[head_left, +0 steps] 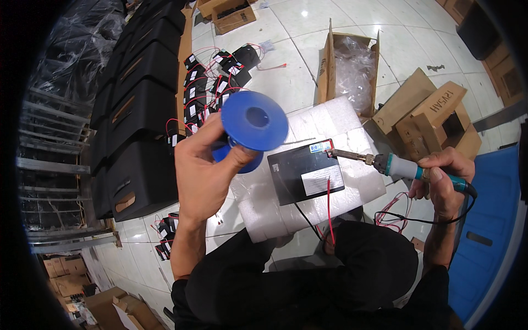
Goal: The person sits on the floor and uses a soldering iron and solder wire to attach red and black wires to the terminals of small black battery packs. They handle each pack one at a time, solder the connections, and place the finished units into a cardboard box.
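My left hand [201,173] grips a blue plastic spool [247,129], seen from its round flange, above the left side of a white foam block [258,223]. A black battery [289,173] lies on the foam, with a white label, a small coloured sticker and a red and black wire. My right hand [445,179] holds a soldering iron [401,168] with a grey and teal handle. Its tip is at the red terminal at the battery's upper right corner; whether it touches is hard to tell. The iron's black cord hangs below my hand.
Several small black batteries with red wires [195,85] lie on the tiled floor beyond. Large black cases [132,165] line the left. Open cardboard boxes [349,71] stand ahead and right [434,113]. A blue panel [489,214] is at far right; my knees are below the foam.
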Demonstrator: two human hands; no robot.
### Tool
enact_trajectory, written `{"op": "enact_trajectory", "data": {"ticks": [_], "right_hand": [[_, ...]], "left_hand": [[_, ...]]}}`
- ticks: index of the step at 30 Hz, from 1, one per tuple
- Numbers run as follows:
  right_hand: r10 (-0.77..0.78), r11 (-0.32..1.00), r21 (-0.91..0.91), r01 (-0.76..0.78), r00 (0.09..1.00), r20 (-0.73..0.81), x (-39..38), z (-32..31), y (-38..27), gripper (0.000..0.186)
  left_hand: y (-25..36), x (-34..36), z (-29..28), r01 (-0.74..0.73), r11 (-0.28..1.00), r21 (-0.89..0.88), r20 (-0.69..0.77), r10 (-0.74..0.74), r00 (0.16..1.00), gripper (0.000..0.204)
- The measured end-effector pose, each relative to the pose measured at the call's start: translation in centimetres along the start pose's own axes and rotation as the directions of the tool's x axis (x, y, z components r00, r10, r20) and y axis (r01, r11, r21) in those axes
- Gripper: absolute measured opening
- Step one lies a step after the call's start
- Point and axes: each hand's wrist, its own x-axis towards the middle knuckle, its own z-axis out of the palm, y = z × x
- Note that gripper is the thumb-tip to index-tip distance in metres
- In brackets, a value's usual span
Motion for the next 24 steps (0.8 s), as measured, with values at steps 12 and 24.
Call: {"op": "enact_trajectory", "data": {"ticks": [12, 24], "right_hand": [[0.029, 0.998, -0.05, -0.028, 0.999, 0.014, 0.2, 0.0, -0.7, 0.019], [0.082, 0.994, -0.069, -0.085, 0.996, -0.043, -0.1, 0.3, -0.9, 0.023]], "left_hand": [[-7.7, -5.7, -0.1, 0.163, 0.978, -0.133, -0.302, -0.197, 0.933, 0.039], [-8.3, -7.2, 0.3, -0.01, 0.887, 0.461, 0.029, -0.003, 1.0, 0.067]]}}
